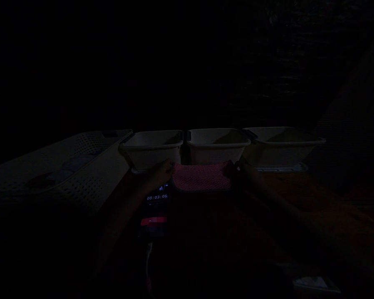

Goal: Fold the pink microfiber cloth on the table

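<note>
Pink cloth [202, 177] is up front ctr., stretched out btwn our two hands, just this side of the tubs; textured face, darker edging along the bottom.

Nearest us, lower R corner: a pale flat item [313, 283], too dark to ID. Lower ctr.-L, a whitish cable [147, 265] runs up to the bottom end of a phone [156, 209], screen lit, timer reading 00:03:06, w/ a reddish block below the digits. Phone lies just L of the cloth, beside our L forearm.

Our L hand [163, 170] pinches the cloth's L edge near its upper corner, fingertips pressed together on it. Our R hand [238, 171] grips the opp. edge, also nr. the top; most of those fingers are lost in shadow, so exact finger pos. we can't tell.

Tabletop [324, 191] shows reddish-brown on the R. To the L, a pale basket [112, 162] w/ perforated walls has a greyish bundle [77, 162] and smth. reddish [42, 180] inside, both unclear.

Beyond the cloth, three pale tubs w/ dark handles stand in a row: L tub [151, 154], mid tub [216, 154], R tub [277, 154]. Far R, a faintly ribbed surface [352, 128]; rest of bkgd. nearly black.
</note>
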### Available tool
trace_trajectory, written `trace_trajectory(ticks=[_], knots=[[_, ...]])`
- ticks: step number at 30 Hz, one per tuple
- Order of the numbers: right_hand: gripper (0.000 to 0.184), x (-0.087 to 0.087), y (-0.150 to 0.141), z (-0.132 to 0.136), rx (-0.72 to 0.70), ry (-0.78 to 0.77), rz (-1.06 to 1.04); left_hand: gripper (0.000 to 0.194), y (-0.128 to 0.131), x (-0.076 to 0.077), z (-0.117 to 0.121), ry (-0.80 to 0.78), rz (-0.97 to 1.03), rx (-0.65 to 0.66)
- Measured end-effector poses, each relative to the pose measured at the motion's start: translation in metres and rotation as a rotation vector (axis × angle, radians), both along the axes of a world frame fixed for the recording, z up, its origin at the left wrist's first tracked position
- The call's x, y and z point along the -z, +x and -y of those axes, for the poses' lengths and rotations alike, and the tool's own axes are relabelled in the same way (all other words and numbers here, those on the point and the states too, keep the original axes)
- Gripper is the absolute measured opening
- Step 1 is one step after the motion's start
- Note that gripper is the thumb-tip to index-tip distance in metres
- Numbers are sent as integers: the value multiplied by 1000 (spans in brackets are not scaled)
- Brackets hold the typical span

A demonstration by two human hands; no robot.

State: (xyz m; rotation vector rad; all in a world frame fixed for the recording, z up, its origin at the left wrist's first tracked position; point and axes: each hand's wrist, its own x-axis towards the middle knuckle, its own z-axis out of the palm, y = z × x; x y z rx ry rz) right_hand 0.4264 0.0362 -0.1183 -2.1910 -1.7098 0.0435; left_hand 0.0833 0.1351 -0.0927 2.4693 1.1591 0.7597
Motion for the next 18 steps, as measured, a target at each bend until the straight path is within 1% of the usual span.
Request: trace_trajectory(ticks=[4, 7, 10, 14, 18], knots=[[40, 2, 2, 0, -3, 6, 10, 15, 1, -3, 3, -24, -7, -9], [37, 4, 5, 1, -40, 0, -8, 18, 2, -6, 7, -33, 4, -14], [31, 6, 7, 1, -97, -22, -33, 22, 1, -7, 9, -49, 23, 14], [31, 6, 5, 1, -146, -20, -71, 30, 2, -4, 8, -74, 25, 24], [32, 6, -1, 1, -107, 50, -108, 36, 6, 1, 9, -80, 18, 35]])
